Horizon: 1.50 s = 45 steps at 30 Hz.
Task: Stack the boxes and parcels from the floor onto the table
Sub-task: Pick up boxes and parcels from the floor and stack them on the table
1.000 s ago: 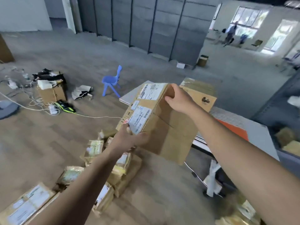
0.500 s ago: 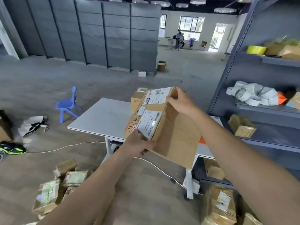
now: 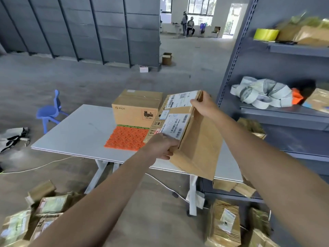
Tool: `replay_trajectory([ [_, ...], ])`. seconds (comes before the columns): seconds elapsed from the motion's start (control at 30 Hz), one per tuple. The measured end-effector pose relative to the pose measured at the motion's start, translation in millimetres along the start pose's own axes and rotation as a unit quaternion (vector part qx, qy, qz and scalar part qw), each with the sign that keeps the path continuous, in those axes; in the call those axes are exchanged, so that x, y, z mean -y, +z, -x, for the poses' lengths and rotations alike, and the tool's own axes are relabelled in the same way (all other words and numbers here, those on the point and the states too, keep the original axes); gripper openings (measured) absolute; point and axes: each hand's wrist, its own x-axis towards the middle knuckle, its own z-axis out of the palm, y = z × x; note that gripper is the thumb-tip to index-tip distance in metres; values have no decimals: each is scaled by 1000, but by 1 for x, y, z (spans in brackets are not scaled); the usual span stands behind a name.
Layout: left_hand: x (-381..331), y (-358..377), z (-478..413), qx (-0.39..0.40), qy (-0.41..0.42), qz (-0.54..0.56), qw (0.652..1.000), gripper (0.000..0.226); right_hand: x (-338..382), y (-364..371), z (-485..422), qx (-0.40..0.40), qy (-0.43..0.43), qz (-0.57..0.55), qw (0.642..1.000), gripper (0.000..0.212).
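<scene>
Both hands hold a brown cardboard box with white labels (image 3: 188,132) above the white worktop (image 3: 74,134): left hand (image 3: 162,146) grip at seven o'clock, right hand (image 3: 202,104) at one o'clock.

Daylight floods in from blown-out far windows (image 3: 201,5), leaving the grey hall evenly lit with soft shadows; wide-angle bending warps the shelf upright (image 3: 235,56), and floor parcels (image 3: 225,223) blur at the edges.
</scene>
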Motion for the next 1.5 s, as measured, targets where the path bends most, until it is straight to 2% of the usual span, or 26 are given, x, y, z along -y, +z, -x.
replay_trajectory([
  [0.1, -9, 9, -20, 11, 5, 1, 1000, 3, -9, -8, -24, -14, 9, 22, 1000, 42],
  [0.23, -9, 13, -49, 19, -5, 15, 1000, 11, -14, -9, -48, -17, 12, 46, 999, 42],
  [0.33, -7, 12, -70, 26, -7, 21, 999, 6, -19, -4, -65, -23, 10, 49, 998, 43],
  [0.5, -12, 8, -110, 37, 4, 23, 999, 20, -28, 2, -95, -27, 34, 43, 998, 29],
  [0.57, -18, 3, -124, 57, 13, 12, 998, 19, -31, 4, -107, -33, 50, 41, 997, 30],
  [0.73, -33, -17, -150, 102, 66, -162, 979, 13, -32, 19, -132, -31, 67, 39, 997, 32],
  [0.83, -45, -25, -178, 30, 178, -364, 914, 31, -30, 28, -143, -29, 81, 41, 995, 28],
  [0.9, -50, -22, -193, -12, 219, -435, 873, 39, -30, 33, -150, -42, 96, 48, 993, 29],
  [0.93, -50, -20, -200, -4, 221, -444, 868, 43, -30, 33, -153, -52, 103, 53, 992, 29],
  [1.03, -49, -12, -213, 78, 196, -385, 899, 61, -43, 29, -157, -60, 121, 49, 990, 38],
  [1.13, -50, -5, -225, 98, 193, -398, 892, 78, -55, 25, -155, -34, 126, 27, 991, 58],
  [1.23, -62, -3, -239, 100, 161, -381, 905, 69, -63, 31, -146, 9, 147, -13, 989, 66],
  [1.33, -71, -6, -253, 87, 142, -359, 918, 38, -82, 35, -136, 47, 145, -7, 988, 66],
  [1.37, -72, -4, -254, 80, 150, -365, 915, 35, -90, 34, -135, 54, 144, -10, 988, 65],
  [1.5, -72, 10, -255, 52, 188, -379, 904, 57, -102, 19, -140, 63, 176, -49, 981, 67],
])
